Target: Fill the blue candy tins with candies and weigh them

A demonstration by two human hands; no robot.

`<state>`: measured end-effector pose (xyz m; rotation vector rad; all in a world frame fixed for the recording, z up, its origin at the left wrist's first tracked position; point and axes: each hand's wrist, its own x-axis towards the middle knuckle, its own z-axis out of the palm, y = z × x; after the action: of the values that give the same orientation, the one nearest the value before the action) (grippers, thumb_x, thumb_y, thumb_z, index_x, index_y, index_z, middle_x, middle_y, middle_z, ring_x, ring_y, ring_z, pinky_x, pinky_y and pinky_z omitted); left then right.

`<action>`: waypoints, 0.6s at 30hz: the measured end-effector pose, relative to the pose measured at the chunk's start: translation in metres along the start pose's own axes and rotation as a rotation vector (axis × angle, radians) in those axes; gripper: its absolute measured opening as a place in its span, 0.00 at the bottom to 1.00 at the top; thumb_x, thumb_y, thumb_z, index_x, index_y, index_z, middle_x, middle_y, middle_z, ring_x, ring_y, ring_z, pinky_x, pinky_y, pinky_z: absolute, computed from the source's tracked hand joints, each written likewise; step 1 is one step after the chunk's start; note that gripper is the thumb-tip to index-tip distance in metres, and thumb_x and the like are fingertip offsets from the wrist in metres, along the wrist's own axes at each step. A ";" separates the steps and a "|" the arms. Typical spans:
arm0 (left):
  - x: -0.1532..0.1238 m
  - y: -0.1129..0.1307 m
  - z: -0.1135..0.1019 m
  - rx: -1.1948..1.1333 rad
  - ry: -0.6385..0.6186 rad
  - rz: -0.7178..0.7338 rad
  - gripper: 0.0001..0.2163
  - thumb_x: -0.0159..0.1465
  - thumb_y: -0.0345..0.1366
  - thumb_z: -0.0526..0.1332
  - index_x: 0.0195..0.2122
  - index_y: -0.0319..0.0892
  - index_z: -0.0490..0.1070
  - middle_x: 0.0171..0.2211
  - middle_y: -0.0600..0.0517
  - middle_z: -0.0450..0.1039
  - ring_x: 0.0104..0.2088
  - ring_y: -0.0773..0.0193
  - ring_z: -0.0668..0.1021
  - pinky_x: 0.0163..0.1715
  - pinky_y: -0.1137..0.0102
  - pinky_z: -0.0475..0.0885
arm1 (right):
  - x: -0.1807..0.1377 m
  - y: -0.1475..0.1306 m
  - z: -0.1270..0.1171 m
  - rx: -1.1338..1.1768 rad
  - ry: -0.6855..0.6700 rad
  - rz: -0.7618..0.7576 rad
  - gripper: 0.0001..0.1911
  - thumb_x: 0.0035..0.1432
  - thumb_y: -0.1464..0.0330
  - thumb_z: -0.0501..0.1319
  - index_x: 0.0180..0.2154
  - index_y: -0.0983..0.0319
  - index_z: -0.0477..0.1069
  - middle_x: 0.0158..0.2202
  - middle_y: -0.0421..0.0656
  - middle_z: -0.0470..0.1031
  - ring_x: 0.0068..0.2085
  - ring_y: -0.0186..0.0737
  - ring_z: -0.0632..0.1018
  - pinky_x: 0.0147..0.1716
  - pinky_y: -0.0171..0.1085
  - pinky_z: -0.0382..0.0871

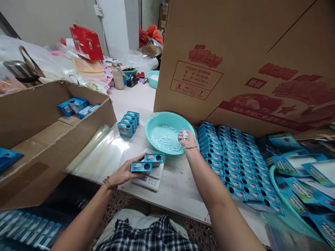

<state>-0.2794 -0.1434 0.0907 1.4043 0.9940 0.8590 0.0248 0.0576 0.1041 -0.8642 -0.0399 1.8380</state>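
My left hand [125, 172] grips a small blue box [141, 167] just above a white scale [149, 178]. A second blue box [154, 158] sits on the scale's platform. My right hand [186, 138] is closed on a handful of small white candies [184, 134] over the near right rim of a turquoise basin [157, 120]. More white candies [165, 141] lie scattered in the basin's bottom.
Rows of blue boxes [235, 164] cover the table on the right, below a big cardboard carton [235, 59]. A short row of blue boxes [128, 123] stands left of the basin. An open carton [44, 118] and clear film [102, 153] lie at left.
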 end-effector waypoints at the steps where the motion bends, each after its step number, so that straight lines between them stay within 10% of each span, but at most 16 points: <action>1: -0.008 0.000 -0.005 -0.022 0.021 -0.014 0.37 0.54 0.37 0.72 0.64 0.46 0.62 0.65 0.46 0.62 0.64 0.47 0.66 0.65 0.53 0.57 | -0.001 -0.001 0.000 0.002 0.004 -0.003 0.12 0.65 0.68 0.44 0.29 0.59 0.58 0.18 0.34 0.59 0.15 0.28 0.60 0.11 0.25 0.51; 10: -0.042 -0.040 -0.034 -0.152 0.737 -0.081 0.30 0.47 0.40 0.75 0.52 0.41 0.71 0.46 0.46 0.78 0.45 0.53 0.80 0.48 0.59 0.76 | -0.001 -0.002 -0.004 0.006 0.082 -0.067 0.16 0.69 0.62 0.43 0.30 0.59 0.60 0.17 0.32 0.59 0.16 0.28 0.64 0.15 0.26 0.62; 18: -0.016 -0.056 0.000 0.047 0.755 -0.024 0.28 0.55 0.42 0.70 0.56 0.41 0.66 0.54 0.44 0.72 0.54 0.54 0.75 0.59 0.56 0.66 | 0.007 0.017 0.007 -0.210 0.229 -0.250 0.16 0.69 0.58 0.46 0.31 0.59 0.61 0.17 0.31 0.62 0.16 0.28 0.67 0.20 0.31 0.70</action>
<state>-0.2907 -0.1593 0.0352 1.1043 1.5938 1.4002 0.0058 0.0583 0.0989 -1.1580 -0.1911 1.5107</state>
